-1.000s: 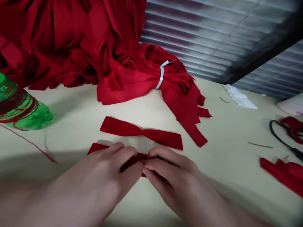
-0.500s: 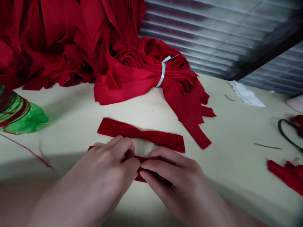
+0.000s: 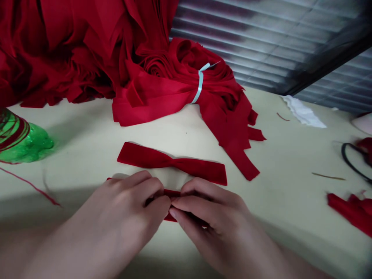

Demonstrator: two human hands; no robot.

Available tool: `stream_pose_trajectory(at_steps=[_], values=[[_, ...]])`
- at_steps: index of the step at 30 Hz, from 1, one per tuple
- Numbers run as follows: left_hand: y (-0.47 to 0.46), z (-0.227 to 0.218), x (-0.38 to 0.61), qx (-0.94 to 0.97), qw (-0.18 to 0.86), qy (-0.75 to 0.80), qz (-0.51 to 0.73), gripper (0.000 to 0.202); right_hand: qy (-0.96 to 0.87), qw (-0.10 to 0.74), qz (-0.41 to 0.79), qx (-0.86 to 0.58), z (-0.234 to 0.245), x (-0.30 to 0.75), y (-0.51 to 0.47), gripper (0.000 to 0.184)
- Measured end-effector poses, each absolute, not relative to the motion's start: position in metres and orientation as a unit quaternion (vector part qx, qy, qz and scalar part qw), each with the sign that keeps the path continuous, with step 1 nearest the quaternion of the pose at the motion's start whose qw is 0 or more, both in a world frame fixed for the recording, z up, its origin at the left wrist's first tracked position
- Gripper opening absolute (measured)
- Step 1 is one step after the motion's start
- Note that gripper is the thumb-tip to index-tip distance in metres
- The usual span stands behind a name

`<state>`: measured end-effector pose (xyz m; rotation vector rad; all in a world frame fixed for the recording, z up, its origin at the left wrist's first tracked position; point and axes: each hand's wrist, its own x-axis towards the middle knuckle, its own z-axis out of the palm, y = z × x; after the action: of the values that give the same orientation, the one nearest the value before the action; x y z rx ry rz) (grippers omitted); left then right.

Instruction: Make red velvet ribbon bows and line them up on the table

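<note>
One green bottle (image 3: 35, 143), wound with red thread, lies at the left edge of the table (image 3: 276, 162), a loose thread (image 3: 31, 184) trailing nearer the person. Behind it rises a heap of red cloth (image 3: 64, 50). Next comes the left hand (image 3: 130, 209), fingers curled and thumb pressed in, gripping the near strip (image 3: 172, 192) of red cloth; less of its left end shows past the knuckles than a second ago. This strip lies under both hands, mostly hidden. Just beyond it the far strip (image 3: 171, 161), drawn in at its middle, lies untouched, with a tied bundle (image 3: 180, 91) of red cloth behind. The right hand (image 3: 216, 209) has thumb and forefinger nearly together, seemingly holding a fold by the left thumb; the exact contact is hidden. The pinch has barely shifted, so work on the near strip's middle seems still under way. Farther right lie a white scrap (image 3: 303, 112), a black cord (image 3: 343, 155) and a red scrap (image 3: 350, 213).
</note>
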<state>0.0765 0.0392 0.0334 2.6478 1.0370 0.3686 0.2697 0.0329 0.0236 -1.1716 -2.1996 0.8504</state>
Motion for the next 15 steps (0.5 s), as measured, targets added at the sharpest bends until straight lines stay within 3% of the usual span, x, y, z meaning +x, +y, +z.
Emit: stream_pose_trajectory(at_steps=[5,10,15], values=[[0.034,0.0285,0.0749,0.926,0.078,0.345,0.132,0.022,-0.806,0.253,0.321,-0.429,0.0234,0.2703,0.0339,0.018],[0.0355,0.03,0.075,0.915,0.119,0.365,0.127,0.025,-0.81,0.256,0.307,-0.43,0.021,0.2719,0.0353,0.017],[0.0388,0.0304,0.076,0.918,0.098,0.36,0.137,0.022,-0.842,0.256,0.196,-0.433,0.0188,0.2708,0.0321,0.023]])
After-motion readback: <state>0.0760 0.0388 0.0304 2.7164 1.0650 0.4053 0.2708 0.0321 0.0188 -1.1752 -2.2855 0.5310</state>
